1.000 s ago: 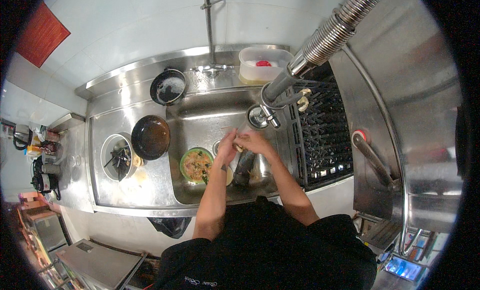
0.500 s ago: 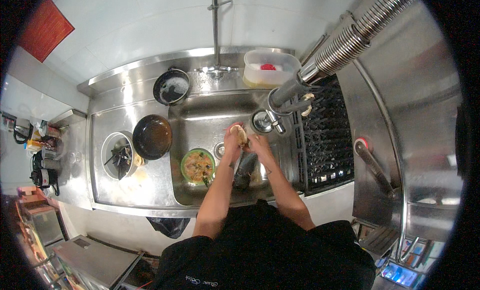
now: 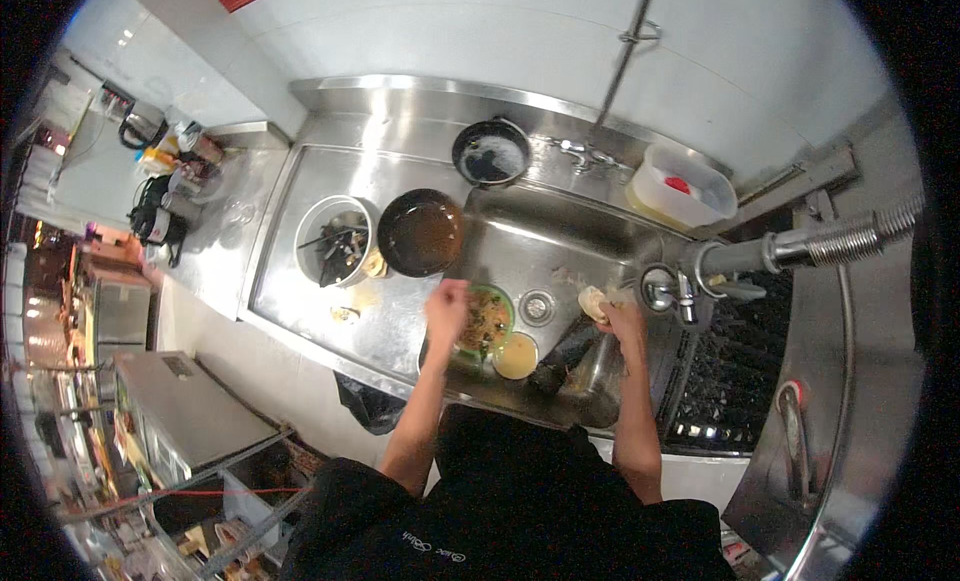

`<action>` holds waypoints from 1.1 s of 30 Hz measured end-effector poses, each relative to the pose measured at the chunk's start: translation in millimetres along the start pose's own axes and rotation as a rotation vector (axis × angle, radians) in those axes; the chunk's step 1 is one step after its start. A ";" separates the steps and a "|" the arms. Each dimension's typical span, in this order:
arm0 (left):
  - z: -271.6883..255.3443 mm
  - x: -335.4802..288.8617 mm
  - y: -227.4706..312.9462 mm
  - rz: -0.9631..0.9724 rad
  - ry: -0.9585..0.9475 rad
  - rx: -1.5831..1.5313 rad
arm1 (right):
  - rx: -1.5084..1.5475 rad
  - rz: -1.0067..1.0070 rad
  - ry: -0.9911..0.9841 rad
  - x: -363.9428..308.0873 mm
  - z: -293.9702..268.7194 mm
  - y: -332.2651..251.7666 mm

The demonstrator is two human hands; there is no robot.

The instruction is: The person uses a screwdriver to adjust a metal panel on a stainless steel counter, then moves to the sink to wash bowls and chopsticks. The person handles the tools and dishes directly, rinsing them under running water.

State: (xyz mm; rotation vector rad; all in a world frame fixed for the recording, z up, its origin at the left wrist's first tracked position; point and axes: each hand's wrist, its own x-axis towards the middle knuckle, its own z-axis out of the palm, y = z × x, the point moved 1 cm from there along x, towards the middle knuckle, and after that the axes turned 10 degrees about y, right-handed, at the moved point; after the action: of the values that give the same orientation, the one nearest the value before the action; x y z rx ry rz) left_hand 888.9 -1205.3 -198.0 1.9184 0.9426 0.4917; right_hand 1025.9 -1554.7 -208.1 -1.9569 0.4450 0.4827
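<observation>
In the sink (image 3: 540,221), my right hand (image 3: 622,324) holds a pale, rounded, shell-like object (image 3: 592,303) whose kind I cannot make out. My left hand (image 3: 447,311) is over the sink's left edge, beside a green-rimmed bowl (image 3: 490,321) of food scraps in liquid; its fingers are blurred. Against that bowl sits a small round bowl (image 3: 517,357) of yellowish liquid. A dark, long item (image 3: 562,366) lies in the sink between my forearms. The metal drain (image 3: 536,307) shows between my hands.
Left of the sink stand a brown-black frying pan (image 3: 420,233) and a white bucket (image 3: 311,243) of dark scraps. Behind are a sudsy black pan (image 3: 490,153), a tap (image 3: 580,154) and a translucent tub (image 3: 670,201). A coiled spray hose (image 3: 850,239) juts in over a black rack (image 3: 735,381) at right.
My hands have parted: the left moved left to the green-rimmed bowl, while the right keeps the pale object. The view has turned and shifted left. The small yellowish bowl now shows.
</observation>
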 end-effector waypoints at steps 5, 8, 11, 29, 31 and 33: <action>-78.7 62.3 -55.6 0.119 0.515 0.572 | -0.685 -0.779 0.198 -19.7 14.3 -24.8; -81.2 91.7 -85.4 0.283 0.372 0.559 | -0.625 -0.720 0.126 -33.5 8.0 -31.3; -70.7 103.7 -105.8 0.239 0.320 0.493 | -0.838 -0.310 0.057 -44.1 -15.4 -39.2; 67.2 -75.2 83.4 -0.642 -0.815 -1.034 | -0.784 -0.228 0.605 76.5 -263.2 -42.3; 100.1 -82.6 114.4 -0.633 -0.944 -0.969 | -0.595 -0.238 0.758 70.9 -262.7 -40.7; 132.2 -86.7 136.6 -0.702 -0.903 -0.840 | -0.486 -0.358 0.872 54.7 -254.2 -44.4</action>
State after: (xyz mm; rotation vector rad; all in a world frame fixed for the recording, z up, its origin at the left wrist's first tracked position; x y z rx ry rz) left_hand 978.1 -1386.1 -143.3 0.7816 0.5751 -0.3574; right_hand 1129.7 -1773.0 -102.7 -2.6011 0.5211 -0.5835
